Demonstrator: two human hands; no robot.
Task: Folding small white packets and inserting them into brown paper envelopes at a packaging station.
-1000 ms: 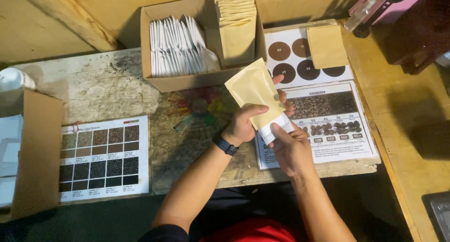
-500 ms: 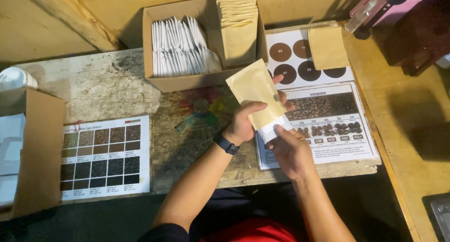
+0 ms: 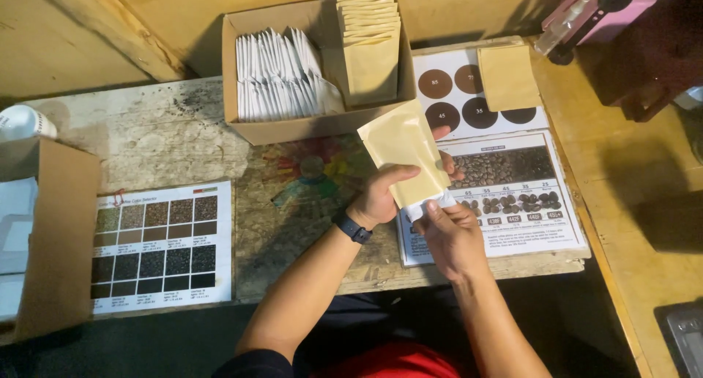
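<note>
A tan paper pouch (image 3: 405, 152) is held by the left hand (image 3: 386, 197); a white sachet (image 3: 432, 204) is pinched at its mouth by the right hand (image 3: 452, 231), above the tabletop (image 3: 168, 140).

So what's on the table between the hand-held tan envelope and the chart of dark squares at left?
In the head view, only worn tabletop with a faded colourful paint stain lies between the tan envelope and the chart.

Matt tan paper envelope (image 3: 405, 154) — rough, worn wooden table (image 3: 168, 136) — plain cardboard box (image 3: 293, 129), glossy printed charts (image 3: 157, 239).
</note>
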